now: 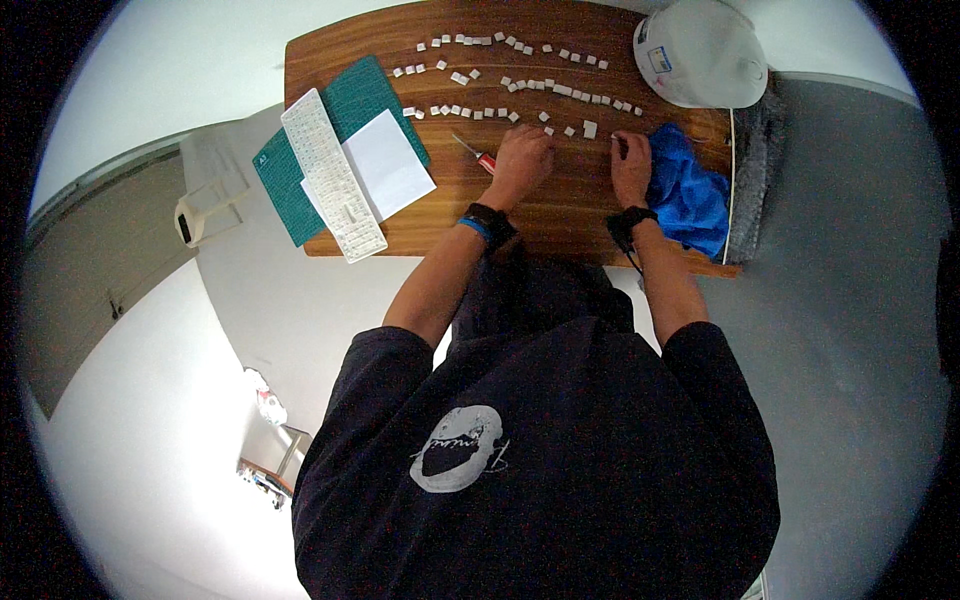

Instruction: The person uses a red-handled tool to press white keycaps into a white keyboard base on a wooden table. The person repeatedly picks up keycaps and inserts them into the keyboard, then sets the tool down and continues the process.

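While clearance separates left hand, right hand | grips unclear | keycaps toward far edge

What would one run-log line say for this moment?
left hand: near white keycaps, grip unclear | right hand: beside blue cloth, grip unclear | white keyboard: across green cutting mat

I watch remotely through one wide, head-worn fisheye facing steeply down: the dark shirt looms close at bottom, the wooden table farther off, on top.
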`<state>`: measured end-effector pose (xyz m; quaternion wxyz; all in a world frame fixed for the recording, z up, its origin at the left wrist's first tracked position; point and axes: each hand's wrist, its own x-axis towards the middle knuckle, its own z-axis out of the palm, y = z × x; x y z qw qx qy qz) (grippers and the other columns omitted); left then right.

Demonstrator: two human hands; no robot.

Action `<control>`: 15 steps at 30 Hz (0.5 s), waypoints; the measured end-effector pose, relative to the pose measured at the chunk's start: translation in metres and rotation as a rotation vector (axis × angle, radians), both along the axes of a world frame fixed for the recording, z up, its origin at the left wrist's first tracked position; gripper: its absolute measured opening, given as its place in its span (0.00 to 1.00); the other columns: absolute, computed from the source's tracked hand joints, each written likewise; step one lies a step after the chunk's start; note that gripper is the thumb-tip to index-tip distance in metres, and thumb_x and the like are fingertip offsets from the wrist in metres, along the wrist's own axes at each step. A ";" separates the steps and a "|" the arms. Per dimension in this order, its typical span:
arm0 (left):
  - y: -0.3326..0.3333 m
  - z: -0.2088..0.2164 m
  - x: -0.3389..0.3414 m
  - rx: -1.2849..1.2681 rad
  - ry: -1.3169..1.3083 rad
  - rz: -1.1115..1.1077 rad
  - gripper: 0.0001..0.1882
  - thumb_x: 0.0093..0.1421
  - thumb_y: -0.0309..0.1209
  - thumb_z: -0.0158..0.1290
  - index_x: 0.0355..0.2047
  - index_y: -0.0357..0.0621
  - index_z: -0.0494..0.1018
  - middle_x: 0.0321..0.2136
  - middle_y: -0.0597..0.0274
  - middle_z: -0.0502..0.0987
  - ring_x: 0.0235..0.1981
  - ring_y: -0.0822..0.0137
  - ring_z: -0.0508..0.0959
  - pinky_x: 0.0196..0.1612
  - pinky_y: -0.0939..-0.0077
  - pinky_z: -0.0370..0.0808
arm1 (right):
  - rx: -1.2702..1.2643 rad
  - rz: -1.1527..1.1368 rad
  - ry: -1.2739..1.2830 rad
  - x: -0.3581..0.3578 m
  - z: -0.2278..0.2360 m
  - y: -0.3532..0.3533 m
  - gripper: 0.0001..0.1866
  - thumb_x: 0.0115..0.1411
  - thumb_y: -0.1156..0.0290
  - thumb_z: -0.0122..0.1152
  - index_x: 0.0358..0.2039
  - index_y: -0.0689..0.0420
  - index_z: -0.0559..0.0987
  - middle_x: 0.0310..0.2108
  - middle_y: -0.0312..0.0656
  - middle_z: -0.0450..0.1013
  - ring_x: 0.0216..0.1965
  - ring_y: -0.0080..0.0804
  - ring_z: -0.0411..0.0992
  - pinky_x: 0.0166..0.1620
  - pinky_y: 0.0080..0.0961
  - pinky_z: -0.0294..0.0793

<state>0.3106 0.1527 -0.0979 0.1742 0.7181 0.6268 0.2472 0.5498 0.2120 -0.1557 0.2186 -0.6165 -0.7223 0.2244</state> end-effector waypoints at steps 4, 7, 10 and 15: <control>-0.019 0.000 -0.032 0.025 -0.059 0.077 0.08 0.51 0.24 0.56 0.33 0.44 0.79 0.35 0.57 0.79 0.41 0.53 0.75 0.45 0.56 0.71 | 0.039 -0.035 -0.078 -0.002 0.000 -0.006 0.11 0.62 0.64 0.60 0.43 0.55 0.78 0.46 0.48 0.71 0.52 0.52 0.67 0.56 0.45 0.68; -0.035 -0.001 -0.063 -0.017 -0.133 0.189 0.09 0.52 0.24 0.55 0.34 0.44 0.78 0.38 0.56 0.79 0.41 0.51 0.75 0.45 0.55 0.71 | 0.076 -0.048 -0.145 -0.005 0.003 -0.009 0.11 0.61 0.65 0.62 0.41 0.55 0.77 0.44 0.48 0.71 0.50 0.51 0.67 0.54 0.45 0.68; -0.059 -0.010 -0.103 0.070 -0.119 0.398 0.11 0.52 0.23 0.55 0.37 0.44 0.77 0.39 0.56 0.79 0.42 0.49 0.75 0.47 0.54 0.70 | 0.097 -0.051 -0.091 -0.013 0.007 -0.012 0.11 0.61 0.65 0.62 0.40 0.56 0.77 0.42 0.49 0.72 0.50 0.51 0.67 0.54 0.45 0.68; -0.111 -0.009 -0.190 0.111 0.052 0.851 0.22 0.51 0.24 0.55 0.49 0.41 0.71 0.46 0.49 0.74 0.50 0.47 0.72 0.55 0.54 0.67 | 0.000 0.131 0.114 -0.043 0.019 -0.028 0.12 0.61 0.64 0.62 0.40 0.58 0.76 0.42 0.50 0.72 0.46 0.49 0.71 0.52 0.43 0.71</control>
